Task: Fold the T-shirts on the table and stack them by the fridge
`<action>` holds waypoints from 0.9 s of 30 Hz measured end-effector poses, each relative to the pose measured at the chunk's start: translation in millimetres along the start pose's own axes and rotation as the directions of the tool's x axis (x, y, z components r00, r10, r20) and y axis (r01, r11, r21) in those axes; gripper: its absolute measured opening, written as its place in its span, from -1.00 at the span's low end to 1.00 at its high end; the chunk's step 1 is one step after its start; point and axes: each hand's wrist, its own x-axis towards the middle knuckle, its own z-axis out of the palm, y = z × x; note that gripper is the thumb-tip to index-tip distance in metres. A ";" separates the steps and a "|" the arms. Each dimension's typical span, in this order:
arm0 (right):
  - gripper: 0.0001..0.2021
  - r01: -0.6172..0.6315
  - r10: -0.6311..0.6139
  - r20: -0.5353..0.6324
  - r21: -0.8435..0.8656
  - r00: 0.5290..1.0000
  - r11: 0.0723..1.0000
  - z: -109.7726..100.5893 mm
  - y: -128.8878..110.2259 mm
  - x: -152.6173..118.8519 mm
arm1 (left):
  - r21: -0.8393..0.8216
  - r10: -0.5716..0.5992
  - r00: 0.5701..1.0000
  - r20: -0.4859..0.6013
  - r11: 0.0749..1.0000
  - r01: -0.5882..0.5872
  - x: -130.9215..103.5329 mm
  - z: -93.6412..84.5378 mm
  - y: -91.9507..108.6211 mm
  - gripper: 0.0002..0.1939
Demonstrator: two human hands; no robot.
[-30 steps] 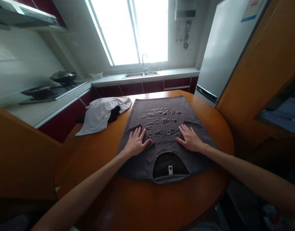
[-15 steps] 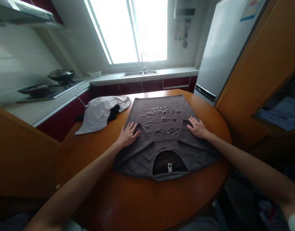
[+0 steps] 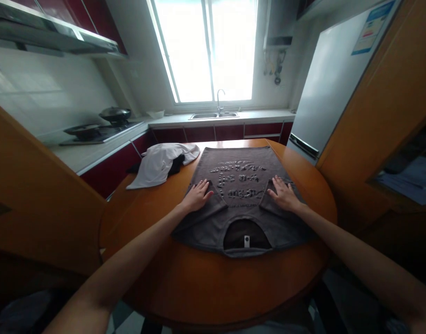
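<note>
A dark grey T-shirt (image 3: 244, 215) with raised lettering lies spread on the round wooden table (image 3: 213, 287), its neckline towards me and its hem at the far side. Both sleeves are folded inward over the front. My left hand (image 3: 198, 195) rests flat on the left sleeve, fingers stretched out. On the right sleeve lies my right hand (image 3: 283, 194), palm down with its fingers apart. Neither hand grips the cloth. A small white label shows inside the collar.
White and black garments (image 3: 157, 164) lie in a heap at the table's far left. Beyond stand a counter with a sink (image 3: 215, 116), a stove with pans (image 3: 114, 115) and a fridge (image 3: 324, 88). Wooden panels flank the table on both sides.
The camera view has tilted up and shifted slightly left. My right hand has slid a little inward on the right sleeve; my left hand stays on the left sleeve.
</note>
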 end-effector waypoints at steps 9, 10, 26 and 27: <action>-0.31 -0.041 0.041 0.059 0.005 0.997 0.999 -9.8 -17.3 -6.8 | -0.030 -0.025 0.996 0.080 0.999 0.028 1.1 -5.7 0.9 -0.24; -0.31 -0.043 0.043 0.035 0.010 0.998 0.999 -11.1 -17.8 -8.1 | -0.045 -0.024 0.997 0.073 0.999 0.027 -0.1 -8.3 -0.9 -0.25; -0.36 -0.015 0.015 0.005 0.006 1.000 1.000 6.7 -14.1 -20.0 | 0.038 -0.011 1.000 0.000 0.999 0.011 -40.1 3.5 14.1 -0.31; -0.36 -0.011 0.011 -0.005 0.008 1.000 1.000 7.0 -13.5 -20.3 | 0.030 -0.010 1.000 0.001 1.000 0.009 -40.0 2.3 14.2 -0.31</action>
